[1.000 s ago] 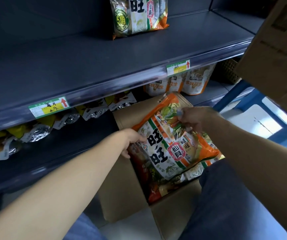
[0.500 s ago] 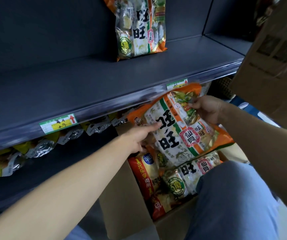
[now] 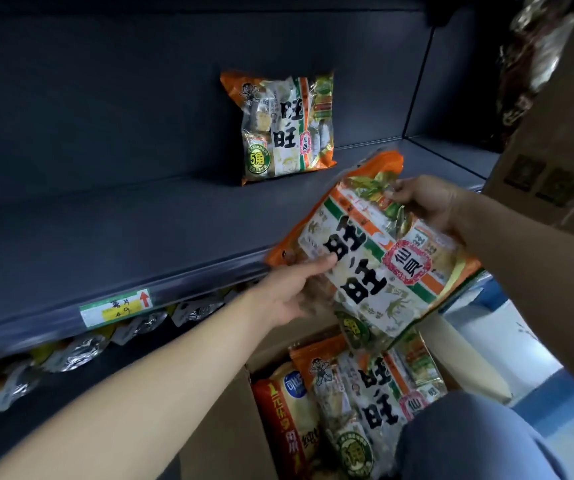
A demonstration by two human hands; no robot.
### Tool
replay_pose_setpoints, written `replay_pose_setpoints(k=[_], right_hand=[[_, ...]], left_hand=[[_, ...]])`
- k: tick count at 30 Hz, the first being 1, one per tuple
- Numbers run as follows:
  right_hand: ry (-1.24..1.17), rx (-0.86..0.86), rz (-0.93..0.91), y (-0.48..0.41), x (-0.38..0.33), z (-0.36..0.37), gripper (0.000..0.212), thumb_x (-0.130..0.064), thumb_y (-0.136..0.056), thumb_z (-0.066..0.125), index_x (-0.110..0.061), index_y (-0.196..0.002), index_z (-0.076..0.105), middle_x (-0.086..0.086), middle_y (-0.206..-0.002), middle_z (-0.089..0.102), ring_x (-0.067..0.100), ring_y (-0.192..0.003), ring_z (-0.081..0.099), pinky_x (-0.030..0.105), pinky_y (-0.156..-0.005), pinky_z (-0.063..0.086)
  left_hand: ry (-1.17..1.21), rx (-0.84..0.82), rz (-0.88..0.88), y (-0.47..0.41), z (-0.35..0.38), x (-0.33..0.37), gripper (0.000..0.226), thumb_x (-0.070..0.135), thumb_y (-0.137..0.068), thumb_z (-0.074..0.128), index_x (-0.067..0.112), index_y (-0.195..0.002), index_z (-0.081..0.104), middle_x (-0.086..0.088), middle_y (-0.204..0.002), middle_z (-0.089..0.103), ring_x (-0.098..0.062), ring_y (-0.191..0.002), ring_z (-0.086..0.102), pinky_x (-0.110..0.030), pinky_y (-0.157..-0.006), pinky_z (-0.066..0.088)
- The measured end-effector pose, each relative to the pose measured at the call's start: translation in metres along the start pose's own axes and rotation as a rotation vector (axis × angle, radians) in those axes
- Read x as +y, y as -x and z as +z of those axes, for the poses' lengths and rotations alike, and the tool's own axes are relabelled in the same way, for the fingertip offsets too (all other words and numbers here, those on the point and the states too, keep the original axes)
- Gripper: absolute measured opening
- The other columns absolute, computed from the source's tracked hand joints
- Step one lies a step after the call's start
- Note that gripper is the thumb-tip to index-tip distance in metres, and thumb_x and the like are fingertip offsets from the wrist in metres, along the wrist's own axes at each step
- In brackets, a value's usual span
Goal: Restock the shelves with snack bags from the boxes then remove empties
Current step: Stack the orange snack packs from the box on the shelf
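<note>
broadly, a dark shelf (image 3: 140, 230) spans the view, with an open cardboard box (image 3: 223, 431) of snack bags (image 3: 365, 403) below it. the held snack bag (image 3: 375, 265) hangs tilted at the shelf's front edge, above the box; a matching bag (image 3: 285, 126) stands upright at the shelf's back. the left hand (image 3: 289, 292) closes its grip on the held bag's left edge, the right hand (image 3: 427, 202) on its top corner. a price tag (image 3: 116, 308) sits on the shelf rail.

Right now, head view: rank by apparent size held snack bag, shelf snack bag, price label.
1. held snack bag, though nearness inflates it.
2. shelf snack bag, same print.
3. price label, clearly smallest.
</note>
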State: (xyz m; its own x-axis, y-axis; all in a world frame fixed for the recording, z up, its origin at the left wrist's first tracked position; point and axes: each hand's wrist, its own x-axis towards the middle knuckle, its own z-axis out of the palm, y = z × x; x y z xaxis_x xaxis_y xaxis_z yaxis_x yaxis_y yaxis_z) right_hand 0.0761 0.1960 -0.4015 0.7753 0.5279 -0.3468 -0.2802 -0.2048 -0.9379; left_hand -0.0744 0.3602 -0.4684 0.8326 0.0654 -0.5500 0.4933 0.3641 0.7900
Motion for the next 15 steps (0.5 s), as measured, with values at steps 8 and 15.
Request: replay_pose_setpoints(k=[8,15], right_hand=[[0.009,0.360,-0.239,-0.037,-0.024,-0.007,0.025,-0.013,-0.094,0.053,-0.021,-0.070,0.057,0.005,-0.079,0.061,0.020,-0.070,0.060,0.039,-0.078,0.051],[0.124,0.650,-0.357,-0.096,-0.082,0.016,0.022,-0.017,-0.081,0.048,-0.024,-0.088,0.067,0.003,-0.095,0.070,0.027,-0.090,0.067,0.039,-0.078,0.058]], left_hand=[[-0.009,0.302,0.371,-0.027,0.000,0.083,0.061,0.016,-0.062,0.086,0.010,-0.114,0.055,-0.008,-0.101,0.072,-0.024,-0.086,0.069,-0.039,-0.079,0.056],[-0.150,0.495,0.717,-0.050,-0.004,0.169,0.082,0.022,-0.048,0.083,0.018,-0.120,0.046,-0.005,-0.124,0.057,-0.025,-0.106,0.061,-0.046,-0.088,0.053]])
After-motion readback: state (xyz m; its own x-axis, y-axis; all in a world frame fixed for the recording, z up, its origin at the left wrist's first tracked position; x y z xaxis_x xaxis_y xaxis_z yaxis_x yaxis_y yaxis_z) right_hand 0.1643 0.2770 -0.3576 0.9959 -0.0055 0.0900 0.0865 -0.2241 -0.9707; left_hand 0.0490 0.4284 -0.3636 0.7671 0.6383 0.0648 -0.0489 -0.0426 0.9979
